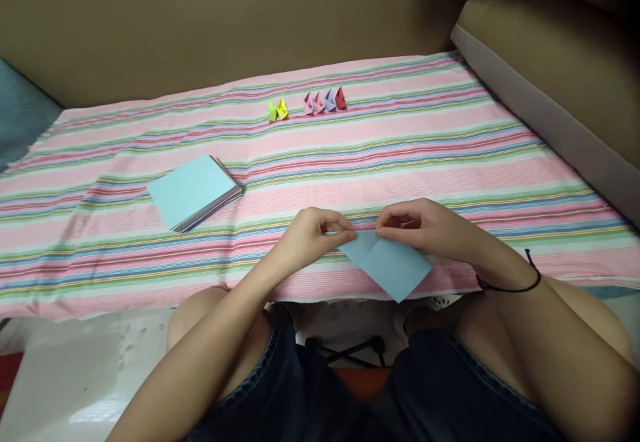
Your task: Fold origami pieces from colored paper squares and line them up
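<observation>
A light blue sheet of origami paper (395,270) with a crease across it is held up over the near edge of the striped cloth. My left hand (320,230) pinches its upper left edge between thumb and fingertips. Close beside it, my right hand (417,227) grips the top edge in the same way, thumb toward me. The fingertips of both hands are only a little apart. Part of the paper behind the fingers is hidden.
A stack of coloured paper (193,192), light blue on top, lies at the left. Several small folded paper figures (320,103) in yellow, pink, purple and red stand in a row at the back. A brown cushioned block (550,75) borders the right side.
</observation>
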`<state>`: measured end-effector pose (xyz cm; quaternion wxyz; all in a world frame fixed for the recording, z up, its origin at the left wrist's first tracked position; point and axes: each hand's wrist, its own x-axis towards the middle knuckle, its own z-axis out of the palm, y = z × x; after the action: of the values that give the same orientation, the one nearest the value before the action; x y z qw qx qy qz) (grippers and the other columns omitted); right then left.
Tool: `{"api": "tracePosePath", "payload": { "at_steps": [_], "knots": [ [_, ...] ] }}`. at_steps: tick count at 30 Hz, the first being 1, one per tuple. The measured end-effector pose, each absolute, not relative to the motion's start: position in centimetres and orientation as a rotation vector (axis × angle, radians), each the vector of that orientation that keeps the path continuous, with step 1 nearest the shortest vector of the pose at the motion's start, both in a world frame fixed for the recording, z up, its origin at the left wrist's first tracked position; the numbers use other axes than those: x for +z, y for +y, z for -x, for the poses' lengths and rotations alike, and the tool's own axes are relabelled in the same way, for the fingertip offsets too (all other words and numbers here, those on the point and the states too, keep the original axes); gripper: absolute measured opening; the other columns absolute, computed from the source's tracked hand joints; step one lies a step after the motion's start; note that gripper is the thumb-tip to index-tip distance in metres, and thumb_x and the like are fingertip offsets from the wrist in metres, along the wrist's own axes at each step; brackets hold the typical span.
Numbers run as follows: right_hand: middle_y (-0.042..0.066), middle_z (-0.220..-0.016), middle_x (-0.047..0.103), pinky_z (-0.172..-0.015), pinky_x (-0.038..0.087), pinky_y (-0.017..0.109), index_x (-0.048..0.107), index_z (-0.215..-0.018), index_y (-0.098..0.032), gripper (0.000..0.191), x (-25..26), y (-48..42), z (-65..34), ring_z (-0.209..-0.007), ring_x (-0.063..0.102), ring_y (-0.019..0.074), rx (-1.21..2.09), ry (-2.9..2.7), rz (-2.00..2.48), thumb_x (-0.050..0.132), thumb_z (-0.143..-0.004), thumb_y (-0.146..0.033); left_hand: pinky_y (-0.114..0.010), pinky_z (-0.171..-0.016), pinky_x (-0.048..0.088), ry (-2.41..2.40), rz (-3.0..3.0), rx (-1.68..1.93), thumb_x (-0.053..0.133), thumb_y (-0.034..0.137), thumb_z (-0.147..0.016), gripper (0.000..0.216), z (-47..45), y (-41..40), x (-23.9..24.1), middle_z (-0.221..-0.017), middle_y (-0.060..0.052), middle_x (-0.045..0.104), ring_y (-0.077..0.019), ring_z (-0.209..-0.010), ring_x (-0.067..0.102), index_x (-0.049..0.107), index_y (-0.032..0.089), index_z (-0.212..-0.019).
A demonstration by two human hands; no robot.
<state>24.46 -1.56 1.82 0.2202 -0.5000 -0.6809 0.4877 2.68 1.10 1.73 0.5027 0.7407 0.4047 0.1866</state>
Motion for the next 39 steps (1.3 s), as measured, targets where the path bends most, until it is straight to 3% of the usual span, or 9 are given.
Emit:
{"api": "tracePosePath", "payload": {
  "at_steps": [8,13,17,24,31,39],
  "knots": [
    [0.002,-0.071,0.062,-0.056,0.039,0.028,0.066,-0.075,-0.019,0.019,1.4,-1.0,-23.4,-0.065,0.055,0.0156,1.206,-1.753,1.398,0.059,-0.080,-0.035,-0.023,-0.057,0.045,1.030,-1.731,0.555,0.066,0.031,-0.076,0.019,-2.5,2.2,1.6,-0.068,-0.004,0.070,-0.0143,-0.063,0.060,0.073,0.014,-0.078],
    [0.004,-0.075,0.063,-0.060,0.044,0.029,0.065,-0.074,-0.021,0.020,1.6,-0.5,-25.1,-0.072,0.057,0.0183,1.165,-1.581,1.489,0.063,-0.078,-0.040,-0.021,-0.054,0.045,1.064,-1.584,0.603,0.071,0.028,-0.072,0.017,-1.9,2.3,2.3,-0.062,-0.002,0.067,-0.0111,-0.056,0.059,0.072,0.012,-0.076],
    [0.004,-0.076,0.062,-0.057,0.042,0.029,0.066,-0.081,-0.021,0.026,1.5,-0.5,-24.7,-0.070,0.056,0.0179,1.274,-1.618,1.412,0.061,-0.080,-0.046,-0.020,-0.046,0.044,1.067,-1.450,0.570,0.072,0.029,-0.073,0.017,-2.3,2.3,2.3,-0.057,0.000,0.065,-0.0088,-0.044,0.056,0.070,0.013,-0.075],
    [0.001,-0.068,0.060,-0.051,0.037,0.026,0.067,-0.072,-0.018,0.026,1.7,-0.4,-24.6,-0.060,0.053,0.0138,1.372,-1.550,1.439,0.065,-0.075,-0.044,-0.019,-0.050,0.044,1.085,-1.458,0.522,0.074,0.035,-0.071,0.024,-1.9,2.5,2.5,-0.052,-0.002,0.064,-0.0098,-0.049,0.058,0.068,0.012,-0.067],
    [0.002,-0.069,0.063,-0.052,0.039,0.027,0.069,-0.076,-0.019,0.025,1.7,-0.2,-25.0,-0.063,0.056,0.0156,1.344,-1.612,1.405,0.064,-0.076,-0.043,-0.019,-0.044,0.036,1.101,-1.483,0.534,0.077,0.036,-0.066,0.037,-1.6,2.4,2.8,-0.044,0.002,0.056,-0.0063,-0.041,0.047,0.052,0.015,-0.049],
    [0.002,-0.069,0.061,-0.052,0.037,0.026,0.067,-0.073,-0.018,0.026,1.6,-0.1,-24.9,-0.061,0.053,0.0143,1.376,-1.546,1.391,0.065,-0.075,-0.044,-0.021,-0.044,0.029,1.148,-1.513,0.620,0.076,0.044,-0.066,0.048,-1.5,2.7,2.5,-0.039,0.005,0.046,-0.0055,-0.040,0.038,0.042,0.017,-0.045]
  ]
}}
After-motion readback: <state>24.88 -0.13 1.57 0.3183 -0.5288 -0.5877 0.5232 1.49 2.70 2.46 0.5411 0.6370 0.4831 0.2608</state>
